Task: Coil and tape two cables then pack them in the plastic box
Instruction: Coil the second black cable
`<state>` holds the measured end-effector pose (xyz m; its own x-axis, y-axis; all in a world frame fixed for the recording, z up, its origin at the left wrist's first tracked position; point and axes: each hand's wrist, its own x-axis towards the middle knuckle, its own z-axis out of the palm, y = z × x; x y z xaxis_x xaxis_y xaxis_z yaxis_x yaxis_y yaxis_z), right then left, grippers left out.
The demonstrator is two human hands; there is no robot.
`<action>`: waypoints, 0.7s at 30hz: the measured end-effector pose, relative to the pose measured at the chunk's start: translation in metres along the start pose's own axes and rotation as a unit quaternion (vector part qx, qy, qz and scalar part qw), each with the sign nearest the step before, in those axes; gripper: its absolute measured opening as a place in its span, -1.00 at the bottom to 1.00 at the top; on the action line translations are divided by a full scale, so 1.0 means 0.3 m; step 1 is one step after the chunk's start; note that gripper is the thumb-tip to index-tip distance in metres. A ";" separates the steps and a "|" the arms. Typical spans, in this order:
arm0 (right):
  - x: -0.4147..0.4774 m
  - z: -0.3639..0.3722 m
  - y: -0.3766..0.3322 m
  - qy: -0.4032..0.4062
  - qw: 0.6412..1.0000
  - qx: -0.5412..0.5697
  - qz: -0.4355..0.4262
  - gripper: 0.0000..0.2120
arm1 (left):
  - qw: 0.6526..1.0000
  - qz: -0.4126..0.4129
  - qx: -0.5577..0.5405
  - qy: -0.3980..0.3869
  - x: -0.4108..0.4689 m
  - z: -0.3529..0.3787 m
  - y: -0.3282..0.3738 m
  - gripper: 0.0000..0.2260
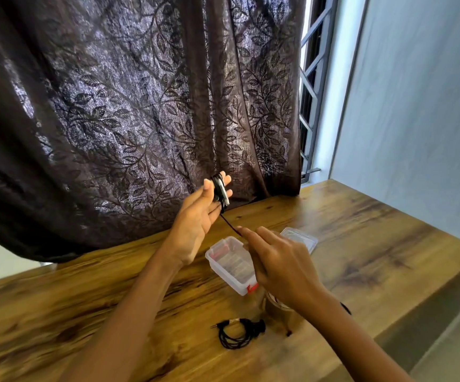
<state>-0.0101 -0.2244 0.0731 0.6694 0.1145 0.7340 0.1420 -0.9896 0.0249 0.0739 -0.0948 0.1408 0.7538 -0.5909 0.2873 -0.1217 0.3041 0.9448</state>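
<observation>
Head view over a brown wood-grain tabletop [113, 312]. Left hand [198, 216] was raised, palm toward the camera, at 11 o'clock from a clear rectangular plastic box with red latches [226, 277]. Its fingers [228, 193] were nearly straight and slightly spread, and a black-and-white cable [220, 188] was wound in several turns round them. One black strand of that cable ran down toward 5 o'clock to the right hand [281, 263]. That hand hovered over the box's right edge and pinched the strand at its curled fingertips; whether the remaining fingers touched anything could not be told. Box stood open on the tabletop, its clear plastic lid [301, 235] lying just beside it at 2 o'clock. A second, thin black cable [237, 334], already gathered into a loose coil, lay on the tabletop at 6 o'clock from the box, apart from it. A translucent roll [274, 306], blurred and partly hidden under the right wrist, stood between box and coil. Dark brown leaf-patterned curtain [113, 119] hung behind the tabletop at 12 o'clock; a grey barred window [310, 86] showed at 1 o'clock.
</observation>
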 end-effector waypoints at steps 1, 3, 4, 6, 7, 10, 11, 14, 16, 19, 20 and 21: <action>0.010 -0.019 0.007 0.006 1.000 -0.008 -0.005 -0.58 | 1.000 -0.001 0.000 0.002 0.000 -0.003 -0.003 -0.66; 0.035 -0.056 0.017 0.011 1.000 0.005 -0.018 -0.68 | 1.000 -0.003 0.004 0.002 -0.002 -0.006 -0.012 -0.60; 0.049 -0.077 0.021 -0.002 0.999 0.046 -0.012 -0.70 | 1.000 -0.002 0.008 -0.002 -0.004 -0.007 -0.017 -0.59; 0.086 -0.126 0.026 -0.044 0.983 0.176 0.025 -0.68 | 1.000 -0.002 0.016 -0.007 -0.006 -0.008 -0.025 -0.62; 0.104 -0.148 0.030 -0.057 0.972 0.226 0.041 -0.68 | 1.000 -0.005 0.021 -0.010 -0.006 -0.010 -0.030 -0.63; 0.155 -0.203 0.046 -0.058 0.965 0.252 0.044 -0.77 | 0.999 -0.015 0.042 -0.026 -0.009 0.003 -0.040 -0.61; 0.172 -0.217 0.049 -0.057 0.970 0.235 0.039 -0.80 | 0.998 -0.017 0.051 -0.033 -0.012 0.011 -0.043 -0.62; 0.217 -0.241 0.055 -0.044 0.983 0.176 0.020 -0.79 | 0.996 -0.023 0.072 -0.056 -0.025 0.037 -0.046 -0.68; 0.244 -0.248 0.063 -0.044 0.984 0.170 0.015 -0.79 | 0.993 -0.030 0.086 -0.077 -0.035 0.051 -0.039 -0.63; 0.275 -0.252 0.105 -0.044 0.980 0.190 0.028 -0.87 | 0.989 -0.033 0.087 -0.112 -0.054 0.067 -0.030 -0.59; 0.282 -0.248 0.121 -0.041 0.977 0.207 0.036 -0.89 | 0.989 -0.031 0.085 -0.117 -0.059 0.073 -0.024 -0.59; 0.286 -0.240 0.132 -0.036 0.971 0.234 0.046 -0.91 | 0.989 -0.026 0.086 -0.116 -0.062 0.075 -0.017 -0.58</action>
<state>0.0005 -0.2602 0.1858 0.7417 0.0509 0.6688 0.3835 -0.8502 -0.3606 0.0459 -0.1022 0.1340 0.5967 -0.7637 0.2463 -0.2090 0.1484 0.9666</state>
